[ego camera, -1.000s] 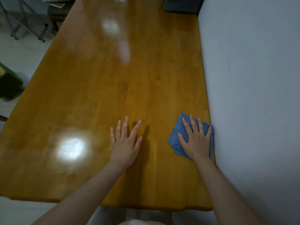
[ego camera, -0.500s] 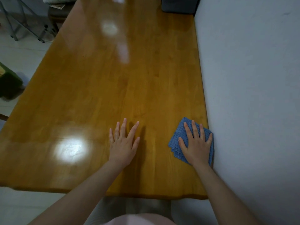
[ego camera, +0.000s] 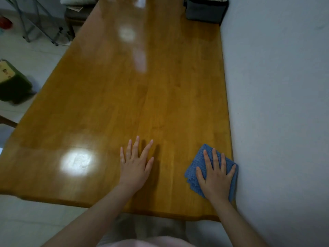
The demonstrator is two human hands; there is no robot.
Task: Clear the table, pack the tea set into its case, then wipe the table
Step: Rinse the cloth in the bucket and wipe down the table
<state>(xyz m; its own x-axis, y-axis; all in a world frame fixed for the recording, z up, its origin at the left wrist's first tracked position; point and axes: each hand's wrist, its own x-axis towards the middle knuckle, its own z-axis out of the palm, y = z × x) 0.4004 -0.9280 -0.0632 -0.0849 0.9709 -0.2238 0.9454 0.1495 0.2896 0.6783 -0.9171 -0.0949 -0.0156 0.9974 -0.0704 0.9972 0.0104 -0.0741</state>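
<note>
A folded blue cloth (ego camera: pixel 196 166) lies on the glossy wooden table (ego camera: pixel 135 97) near its right edge, close to the wall. My right hand (ego camera: pixel 216 175) presses flat on the cloth with straight, spread fingers. My left hand (ego camera: pixel 136 163) rests flat on the bare wood to the left, fingers straight and spread. A dark grey case (ego camera: pixel 204 9) stands at the table's far right corner against the wall.
A pale wall (ego camera: pixel 277 104) runs along the table's right side. On the floor to the left sit a dark green box (ego camera: pixel 12 84) and metal frame legs (ego camera: pixel 41 27). A stool (ego camera: pixel 76 13) stands by the far left edge.
My right hand with the cloth has slid slightly toward me along the wall. The view has tilted, showing more of the far case. My left hand stays flat on the wood.
</note>
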